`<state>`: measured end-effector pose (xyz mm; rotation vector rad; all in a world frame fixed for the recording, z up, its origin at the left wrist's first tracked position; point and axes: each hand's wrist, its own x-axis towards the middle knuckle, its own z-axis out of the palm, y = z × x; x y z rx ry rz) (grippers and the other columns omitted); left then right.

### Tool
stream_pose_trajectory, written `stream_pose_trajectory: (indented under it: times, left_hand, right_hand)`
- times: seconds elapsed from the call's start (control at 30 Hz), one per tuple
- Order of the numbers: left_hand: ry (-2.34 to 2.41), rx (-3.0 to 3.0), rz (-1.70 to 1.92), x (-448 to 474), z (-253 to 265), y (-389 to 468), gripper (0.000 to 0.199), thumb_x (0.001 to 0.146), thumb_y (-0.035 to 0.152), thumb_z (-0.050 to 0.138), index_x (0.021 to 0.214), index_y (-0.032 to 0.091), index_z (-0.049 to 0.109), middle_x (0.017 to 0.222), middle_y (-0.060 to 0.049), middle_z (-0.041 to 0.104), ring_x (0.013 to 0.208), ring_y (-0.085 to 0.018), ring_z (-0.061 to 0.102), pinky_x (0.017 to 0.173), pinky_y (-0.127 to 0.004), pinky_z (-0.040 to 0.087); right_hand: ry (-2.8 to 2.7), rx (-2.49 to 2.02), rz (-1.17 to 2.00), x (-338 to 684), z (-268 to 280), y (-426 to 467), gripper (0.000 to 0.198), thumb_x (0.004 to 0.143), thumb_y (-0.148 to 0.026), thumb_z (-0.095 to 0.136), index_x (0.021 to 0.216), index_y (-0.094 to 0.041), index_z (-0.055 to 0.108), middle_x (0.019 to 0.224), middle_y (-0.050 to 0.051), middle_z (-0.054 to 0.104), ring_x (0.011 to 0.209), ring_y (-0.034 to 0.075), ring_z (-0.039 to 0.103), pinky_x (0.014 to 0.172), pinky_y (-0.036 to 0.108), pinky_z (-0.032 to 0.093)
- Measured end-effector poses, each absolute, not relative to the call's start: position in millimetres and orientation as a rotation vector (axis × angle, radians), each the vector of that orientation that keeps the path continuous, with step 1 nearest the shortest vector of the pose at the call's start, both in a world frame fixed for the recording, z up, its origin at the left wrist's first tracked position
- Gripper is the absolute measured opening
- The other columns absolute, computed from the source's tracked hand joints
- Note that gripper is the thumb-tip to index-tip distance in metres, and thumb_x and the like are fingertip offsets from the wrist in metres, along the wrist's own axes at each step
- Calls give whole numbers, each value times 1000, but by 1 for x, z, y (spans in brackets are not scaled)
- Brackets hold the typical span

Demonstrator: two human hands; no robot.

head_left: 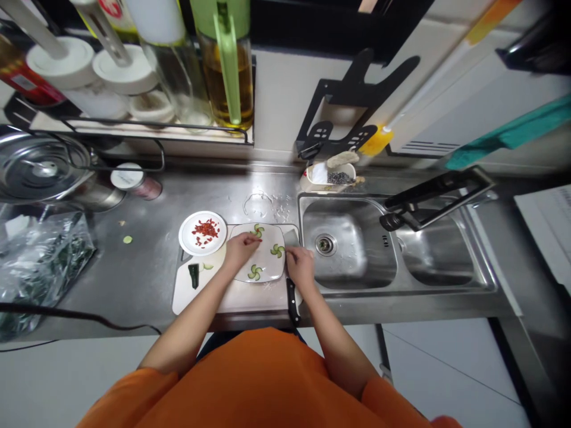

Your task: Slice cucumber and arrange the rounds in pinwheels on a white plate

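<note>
My left hand (241, 249) is over a white squarish plate (267, 270), its fingertips pinching a small red piece that looks like a goji berry (260, 240). Beside those fingertips lies a pinwheel of green cucumber slices (257, 229); two similar pinwheels sit at the plate's right (277, 251) and near side. My right hand (301, 266) is closed at the plate's right rim, above the black handle of a knife (292, 303). To the left, a round white plate (184, 235) holds many red goji berries (206, 229). A dark green cucumber piece (193, 276) rests on the white cutting board (187, 298).
On the right is a double steel sink (352, 238) with a black faucet (410, 208). Clear plastic bags of greens (49, 261), a lidded pot (44, 166) and a small jar (138, 181) stand left. A rack of seasoning jars and oil bottles (229, 77) hangs above.
</note>
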<state>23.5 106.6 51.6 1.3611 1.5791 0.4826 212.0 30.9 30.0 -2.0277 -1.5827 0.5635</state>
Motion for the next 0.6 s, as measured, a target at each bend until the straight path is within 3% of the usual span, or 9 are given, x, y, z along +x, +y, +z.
stream_pose_trajectory:
  times: [0.6]
  left_hand:
    - [1279,1643,218,66,28,110,13,68,20,63,77,21,72,75,1,70,74,-15,62,71,-25,45]
  right_hand:
    - [-1570,-2118,511,198,24,31,18,81,-19,50,75,-19,67,77,4,64,78,17,52,81,31,31]
